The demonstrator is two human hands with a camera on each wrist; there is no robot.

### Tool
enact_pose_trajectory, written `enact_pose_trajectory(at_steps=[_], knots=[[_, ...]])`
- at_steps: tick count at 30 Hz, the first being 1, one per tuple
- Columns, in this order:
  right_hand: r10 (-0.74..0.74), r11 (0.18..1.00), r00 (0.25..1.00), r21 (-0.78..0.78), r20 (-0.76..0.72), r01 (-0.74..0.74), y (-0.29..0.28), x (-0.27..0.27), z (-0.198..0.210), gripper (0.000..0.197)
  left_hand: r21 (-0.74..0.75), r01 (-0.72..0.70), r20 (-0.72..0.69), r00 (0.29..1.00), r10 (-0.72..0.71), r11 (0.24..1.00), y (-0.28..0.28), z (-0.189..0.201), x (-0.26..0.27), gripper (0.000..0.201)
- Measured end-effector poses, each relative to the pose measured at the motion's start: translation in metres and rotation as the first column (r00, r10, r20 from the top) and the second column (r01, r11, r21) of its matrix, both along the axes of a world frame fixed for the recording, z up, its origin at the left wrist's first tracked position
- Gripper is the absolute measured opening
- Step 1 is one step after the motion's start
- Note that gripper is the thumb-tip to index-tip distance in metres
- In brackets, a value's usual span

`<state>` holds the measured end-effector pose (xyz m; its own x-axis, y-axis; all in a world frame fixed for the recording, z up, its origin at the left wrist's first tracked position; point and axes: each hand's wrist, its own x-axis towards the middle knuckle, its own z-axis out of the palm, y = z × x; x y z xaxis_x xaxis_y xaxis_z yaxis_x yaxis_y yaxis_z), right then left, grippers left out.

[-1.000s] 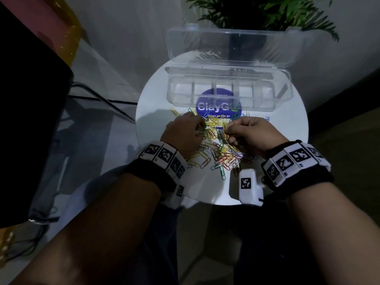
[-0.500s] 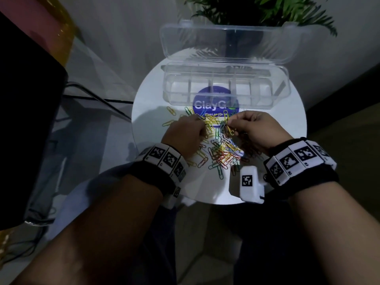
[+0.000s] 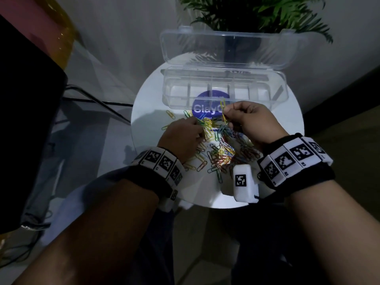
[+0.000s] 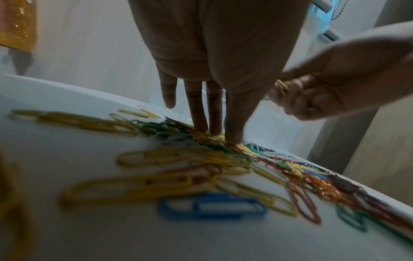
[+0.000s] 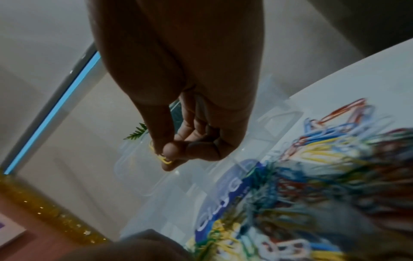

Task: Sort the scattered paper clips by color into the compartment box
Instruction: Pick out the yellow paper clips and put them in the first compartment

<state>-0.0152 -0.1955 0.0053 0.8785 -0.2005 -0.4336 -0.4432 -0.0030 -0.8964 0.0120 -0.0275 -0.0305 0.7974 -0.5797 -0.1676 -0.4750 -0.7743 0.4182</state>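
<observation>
A pile of coloured paper clips [image 3: 221,149] lies on the round white table [image 3: 148,103]. Behind it stands the clear compartment box [image 3: 257,93], lid open, its compartments looking empty. My right hand [image 3: 246,120] is lifted over the pile's far edge and pinches yellow paper clips [image 3: 223,104] between thumb and forefinger; the same yellow clips [image 5: 164,159] show in the right wrist view. My left hand [image 3: 183,136] is low on the pile, its straight fingertips [image 4: 232,139] pressing on clips, gripping nothing.
A blue round sticker [image 3: 205,109] lies on the table under the box front. A green plant [image 3: 257,11] stands behind the box. A black object [image 3: 26,120] fills the left side. The table's near part [image 3: 201,194] is bare.
My right hand has risen from the pile toward the box with yellow clips pinched. The left hand stayed pressing on the pile.
</observation>
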Motion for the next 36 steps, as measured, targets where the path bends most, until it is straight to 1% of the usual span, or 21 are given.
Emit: enact_pose_trajectory(at_steps=[1,3,6,9,11,13,14,16,19,23,24,26,29,30,32,34,36], knots=[[0.001,1.0,1.0,0.018,0.013,-0.001,0.003,0.004,0.004,0.016,0.012,0.011,-0.002,1.0,-0.011,1.0,0.001,0.001,0.0,0.017],[0.016,1.0,0.999,0.001,0.042,-0.017,0.011,0.016,0.01,0.018,0.048,0.024,0.013,1.0,-0.024,0.999,0.003,0.001,-0.002,0.018],[0.075,0.988,0.994,-0.138,0.079,-0.064,0.025,0.036,0.019,0.02,0.073,-0.006,0.062,0.998,0.001,0.997,0.007,0.002,-0.002,0.018],[0.123,0.965,0.986,-0.246,0.115,-0.092,0.038,0.057,0.027,0.017,0.103,-0.031,0.048,0.999,0.026,0.994,0.01,0.0,-0.001,0.018],[0.132,0.958,0.982,-0.272,0.134,-0.091,0.047,0.07,0.032,0.012,0.115,-0.032,0.052,0.998,0.026,0.993,0.01,-0.001,-0.002,0.02],[0.132,0.952,0.981,-0.296,0.146,-0.084,0.055,0.081,0.034,0.006,0.173,-0.022,0.058,0.998,0.012,0.985,0.009,-0.003,-0.004,0.022],[0.132,0.947,0.981,-0.311,0.145,-0.082,0.058,0.085,0.033,0.006,0.204,-0.017,0.055,0.998,0.006,0.979,0.008,-0.004,-0.005,0.023],[0.136,0.943,0.984,-0.318,0.111,-0.095,0.062,0.092,0.03,0.009,0.22,-0.016,0.063,0.998,0.002,0.975,0.009,-0.006,-0.005,0.025],[0.144,0.948,0.988,-0.295,0.055,-0.122,0.06,0.093,0.026,0.01,0.161,-0.021,0.073,0.997,0.009,0.987,0.012,-0.011,-0.004,0.023],[0.139,0.948,0.987,-0.297,0.075,-0.111,0.051,0.087,0.031,0.011,0.053,-0.046,0.088,0.995,0.042,0.998,0.01,-0.004,-0.005,0.026],[0.125,0.946,0.988,-0.311,0.091,-0.091,0.047,0.085,0.033,0.011,0.01,-0.07,0.054,0.996,0.069,0.997,0.009,0.0,-0.004,0.022],[0.098,0.938,0.988,-0.344,0.121,-0.051,0.036,0.077,0.036,0.012,-0.098,-0.141,-0.072,0.988,0.134,0.985,0.01,0.005,0.0,0.01],[0.091,0.931,0.989,-0.363,0.114,-0.044,0.016,0.056,0.034,0.014,-0.204,-0.238,-0.233,0.954,0.189,0.95,0.013,0.01,0.008,0.006],[0.104,0.923,0.99,-0.381,0.097,-0.06,0.01,0.047,0.031,0.013,-0.222,-0.262,-0.259,0.944,0.202,0.939,0.014,0.011,0.01,0.006],[0.167,0.882,0.986,-0.451,0.028,-0.137,0.001,0.028,0.021,0.01,-0.245,-0.305,-0.276,0.932,0.236,0.92,0.015,0.011,0.012,0.008],[0.237,0.827,0.969,-0.51,-0.07,-0.238,0.0,0.01,0.007,0.005,-0.272,-0.325,-0.257,0.932,0.257,0.906,0.018,0.01,0.014,0.013],[0.295,0.762,0.942,-0.555,-0.161,-0.333,0.003,0.0,-0.007,0.007,-0.265,-0.314,-0.216,0.941,0.261,0.912,0.019,0.008,0.016,0.021]])
